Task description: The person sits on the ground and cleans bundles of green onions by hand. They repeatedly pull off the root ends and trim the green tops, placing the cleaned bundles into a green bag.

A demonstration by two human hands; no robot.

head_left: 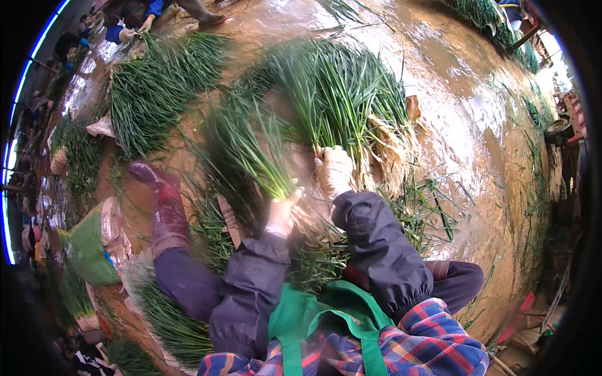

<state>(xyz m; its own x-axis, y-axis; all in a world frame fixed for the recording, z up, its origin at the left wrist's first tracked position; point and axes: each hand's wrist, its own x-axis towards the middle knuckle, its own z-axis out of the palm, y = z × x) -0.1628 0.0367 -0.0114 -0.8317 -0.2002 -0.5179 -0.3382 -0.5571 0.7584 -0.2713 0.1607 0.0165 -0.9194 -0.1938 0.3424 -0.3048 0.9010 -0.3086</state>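
My left hand (283, 210), in a pale glove, is closed around the pale stem bases of a bunch of long green leafy stalks (256, 157); their tops fan up and to the left, and stringy roots hang below. To its right, my gloved right hand (336, 170) is at the lower stems of a large pile of the same plants (343, 98). Its fingers look curled on a few stems at the pile's near edge. Beside that hand, pale roots (392, 152) spread out. Both forearms wear dark sleeves.
Wet, muddy floor (451, 103) surrounds the pile. Another heap of green plants (155, 89) lies upper left, near a person's gloved hand (147, 23). Loose leaves (423, 211) litter the right. A green sack (91, 244) lies left, beyond my boot (169, 207). A wheel (558, 128) stands far right.
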